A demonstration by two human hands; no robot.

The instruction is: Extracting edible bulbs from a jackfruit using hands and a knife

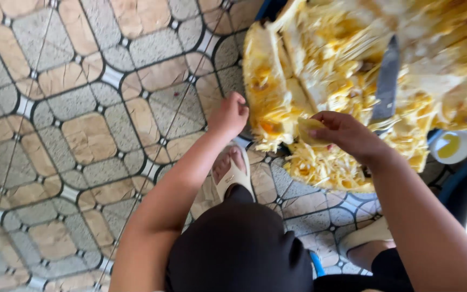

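Hands: your left hand is curled nearly closed with the knuckles up, its fingertips pressed against the outer edge of the cut jackfruit; whether it pinches anything you cannot tell from this angle.
Right hand: your right hand is partly closed around a pale yellow pod, thumb and fingers wrapped over it, so the pod sits in your grip just clear of the fruit's lower edge.
Fruit: the jackfruit lies directly ahead of both hands, split open into long sections, the nearest section standing between your two hands and touching the left one.
Progress: judging by the frayed yellow strands hanging loose under your right hand, a fair part of the flesh is already pulled apart; many pods look to be still bedded in the sections farther from you, so most of the picking seems left.
Knife: a grey-bladed knife rests on the fruit, tip pointing away, just beyond your right hand and not touched by it.
Cup: a small white cup with yellowish liquid sits to the right of the fruit, near your right forearm.
Basin: a blue rim curves at the right edge, with more yellow pieces inside it at the far corner.
Feet: your pale sandals stand on the patterned tile floor, close below the fruit.
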